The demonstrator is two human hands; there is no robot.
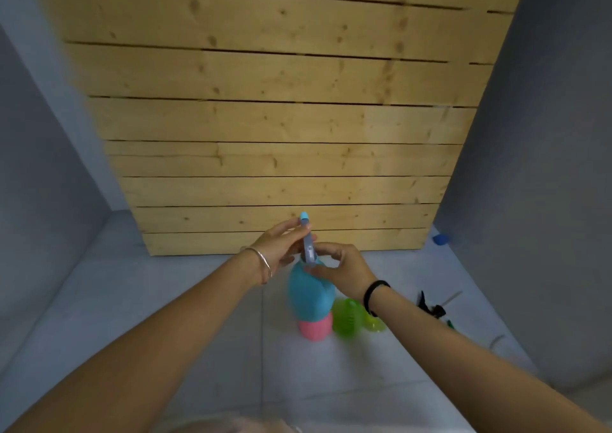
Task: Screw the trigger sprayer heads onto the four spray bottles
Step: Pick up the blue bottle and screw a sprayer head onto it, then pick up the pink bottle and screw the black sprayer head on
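A teal spray bottle (309, 295) stands upright on the grey floor in front of me. A grey trigger sprayer head (307, 242) with a light blue nozzle tip sits on its neck. My left hand (280, 245) grips the upper part of the sprayer head. My right hand (341, 267) has its fingers closed around the collar at the bottle's neck. A pink bottle (315, 328) stands behind the teal one, mostly hidden. A green bottle (345, 320) and a yellow-green one (374, 325) stand just to its right, without heads. A black sprayer head (430, 306) lies on the floor further right.
A tall wall of pale wooden planks (281, 118) rises straight ahead. Grey walls close in on both sides. A small blue object (440, 239) lies by the right end of the planks. A thin white tube (496, 340) lies on the floor at the right.
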